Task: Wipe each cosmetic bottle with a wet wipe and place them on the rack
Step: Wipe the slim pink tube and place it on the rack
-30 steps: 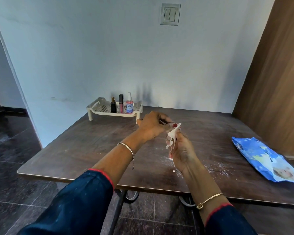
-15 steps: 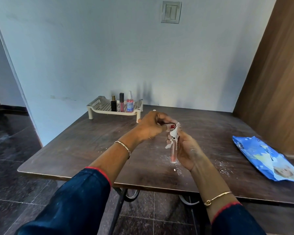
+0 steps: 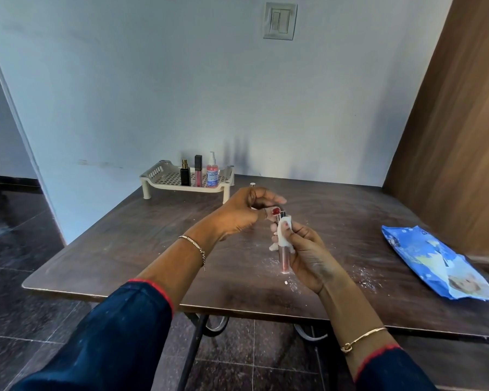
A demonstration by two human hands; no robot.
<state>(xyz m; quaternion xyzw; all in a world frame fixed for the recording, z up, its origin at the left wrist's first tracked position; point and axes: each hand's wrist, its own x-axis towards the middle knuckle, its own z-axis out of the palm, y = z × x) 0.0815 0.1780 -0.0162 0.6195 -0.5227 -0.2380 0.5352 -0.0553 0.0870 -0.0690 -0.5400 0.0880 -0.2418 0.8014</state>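
My right hand [image 3: 308, 255] held the tube [image 3: 285, 261] upright, fingers curled round its back and thumb pressing the wipe [image 3: 283, 235] against its upper half. The wipe's loose end hung just off my thumb, and the pink-filled lower end stood clear below my palm. I held it that way, I think, so the thumb could rub the damp cloth along the barrel while the fingers kept it from turning. My left hand [image 3: 243, 210] was curled at the top, its thumb against the black cap and its fingers bent over it. It looked like a pinch to steady the tube, though the fingertips were blurred and I could not be sure how tightly they closed. Both hands hovered over the table [image 3: 124, 249], above a scatter of white specks [image 3: 364, 277]. Well beyond my left knuckles stood the rack [image 3: 156, 176], already carrying a black bottle [image 3: 185, 176], a gloss [image 3: 198, 170] and a spray [image 3: 212, 172], with bare grid to their left for this one. Just past my left fingers a small white-topped thing [image 3: 252, 184] peeked out, mostly hidden. I judged it the only thing on the way to the rack. The wipe pack [image 3: 435, 263] lay well off to the right of my right hand, out of the path.
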